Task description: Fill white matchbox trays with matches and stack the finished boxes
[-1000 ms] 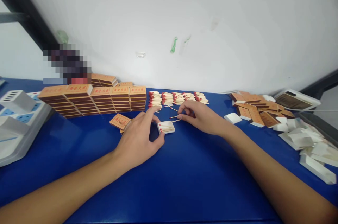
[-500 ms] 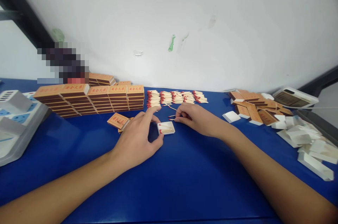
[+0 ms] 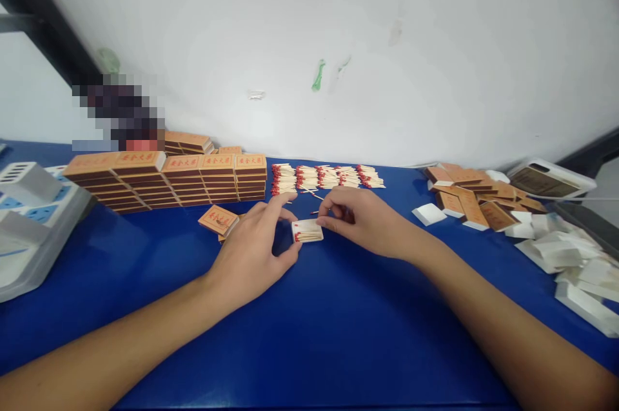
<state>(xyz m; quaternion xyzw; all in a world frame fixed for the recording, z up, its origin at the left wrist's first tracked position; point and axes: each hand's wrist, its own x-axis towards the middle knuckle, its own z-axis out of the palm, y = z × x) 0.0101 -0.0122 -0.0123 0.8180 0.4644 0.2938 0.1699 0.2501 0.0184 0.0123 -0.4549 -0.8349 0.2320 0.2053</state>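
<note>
A small white matchbox tray [image 3: 316, 239] lies on the blue table with several red-headed matches [image 3: 305, 237] inside. My left hand [image 3: 254, 240] is curled round its left end, thumb at the near corner and fingers at the far one. Over the tray's right end, my right hand [image 3: 351, 217] has thumb and forefinger pinched on a match [image 3: 296, 225], whose head points left into the tray. Just beyond, a few loose matches [image 3: 312, 193] lie before several bundles of matches [image 3: 327, 177]. Beside my left hand lies a closed matchbox [image 3: 218, 219].
Stacked matchboxes [image 3: 178, 179] form a wall at the left back. Farther left is a grey-white holder with blue parts [image 3: 43, 230]. On the right are orange matchbox sleeves [image 3: 467, 204], white trays [image 3: 570, 256] and a phone case [image 3: 551, 179]. A white wall [image 3: 367, 75] stands behind.
My right hand has moved slightly left and down, bringing the match from beside the tray to over it. My left hand stays at the tray. The view has shifted slightly.
</note>
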